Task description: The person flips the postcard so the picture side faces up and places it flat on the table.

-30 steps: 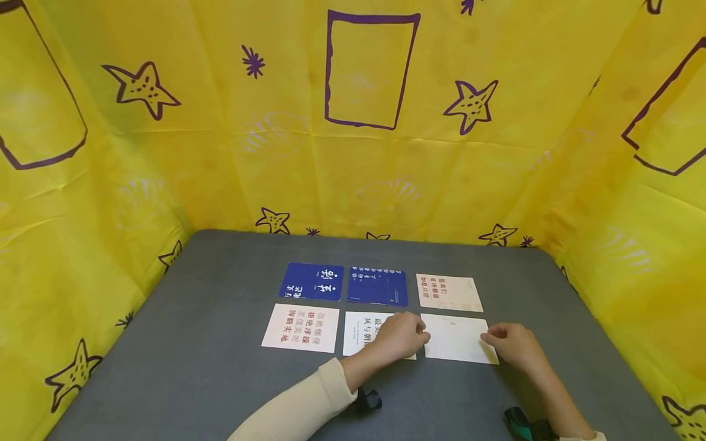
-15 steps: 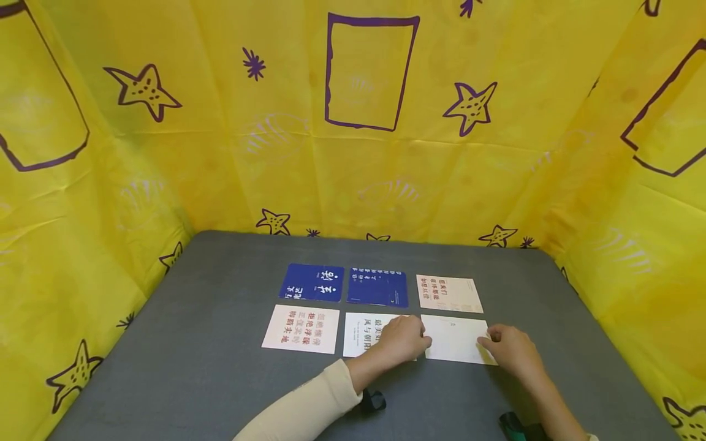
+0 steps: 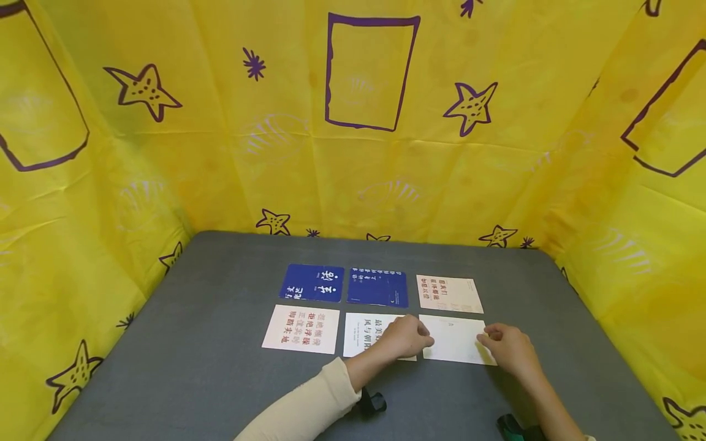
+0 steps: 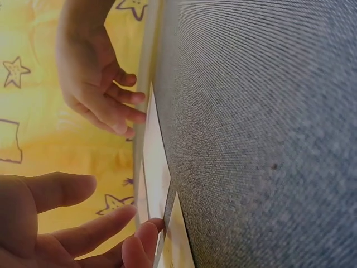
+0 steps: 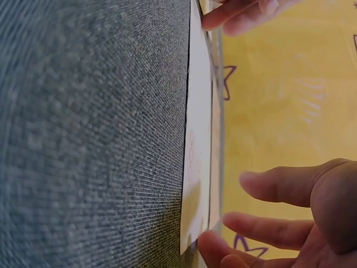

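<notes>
A nearly blank white card (image 3: 453,343) lies flat at the right end of the front row of cards. My left hand (image 3: 404,337) has its fingertips right at that card's left edge, its wrist and palm covering part of the white card with dark characters (image 3: 357,334). At the opposite edge, the fingertips of my right hand (image 3: 512,350) touch the blank card's right side. In the right wrist view the thumb (image 5: 268,183) stands apart from the fingers, beside the white card (image 5: 198,123). The left wrist view likewise shows the left thumb (image 4: 64,190) raised away from its fingers.
A pink card with red characters (image 3: 300,329) lies at the front row's left. Behind it are two blue cards (image 3: 312,283) and a pale pink card (image 3: 449,294). The grey table (image 3: 182,367) is enclosed by yellow patterned cloth (image 3: 276,159).
The blank white card has slid slightly left, toward the card with dark characters. My right hand has shifted a little left with it; my left hand has barely moved.
</notes>
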`<action>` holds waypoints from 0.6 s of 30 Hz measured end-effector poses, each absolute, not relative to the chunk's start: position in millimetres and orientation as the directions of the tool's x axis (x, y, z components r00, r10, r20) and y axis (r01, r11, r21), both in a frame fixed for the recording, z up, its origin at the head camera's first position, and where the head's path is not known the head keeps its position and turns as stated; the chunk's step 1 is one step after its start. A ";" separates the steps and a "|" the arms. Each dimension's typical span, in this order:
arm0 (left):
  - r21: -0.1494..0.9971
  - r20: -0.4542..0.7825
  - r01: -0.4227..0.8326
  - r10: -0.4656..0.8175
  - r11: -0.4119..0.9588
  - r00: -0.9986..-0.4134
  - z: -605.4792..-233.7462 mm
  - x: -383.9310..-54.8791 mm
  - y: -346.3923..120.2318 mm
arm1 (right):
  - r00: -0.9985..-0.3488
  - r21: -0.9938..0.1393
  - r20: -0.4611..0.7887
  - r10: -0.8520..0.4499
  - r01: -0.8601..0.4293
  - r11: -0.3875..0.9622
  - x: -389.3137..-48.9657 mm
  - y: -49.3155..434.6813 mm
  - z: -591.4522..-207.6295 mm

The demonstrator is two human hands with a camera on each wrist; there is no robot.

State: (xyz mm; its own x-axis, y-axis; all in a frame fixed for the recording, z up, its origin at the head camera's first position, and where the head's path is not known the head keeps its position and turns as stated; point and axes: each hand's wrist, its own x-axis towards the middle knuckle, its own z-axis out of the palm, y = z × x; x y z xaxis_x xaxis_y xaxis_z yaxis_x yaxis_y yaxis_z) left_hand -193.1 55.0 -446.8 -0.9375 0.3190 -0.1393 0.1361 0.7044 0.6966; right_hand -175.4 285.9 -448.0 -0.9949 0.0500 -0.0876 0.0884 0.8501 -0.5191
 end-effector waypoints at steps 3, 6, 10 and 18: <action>0.720 -0.145 0.125 0.323 0.683 -0.935 -447.0 -193.9 54.7 | -0.994 -0.550 -0.086 0.064 0.101 0.829 -177.2 288.9 -451.8; 0.737 -0.153 0.103 0.312 0.668 -0.938 -447.3 -195.1 53.7 | -0.992 -0.596 -0.091 0.089 0.126 0.793 -179.7 292.0 -456.2; 0.755 -0.165 0.079 0.305 0.651 -0.938 -447.5 -196.2 52.9 | -0.985 -0.672 -0.124 0.124 0.175 0.720 -181.4 297.1 -460.8; 0.763 -0.181 0.066 0.311 0.643 -0.933 -446.5 -195.5 53.0 | -0.959 -0.747 -0.225 0.173 0.284 0.601 -185.0 305.1 -465.4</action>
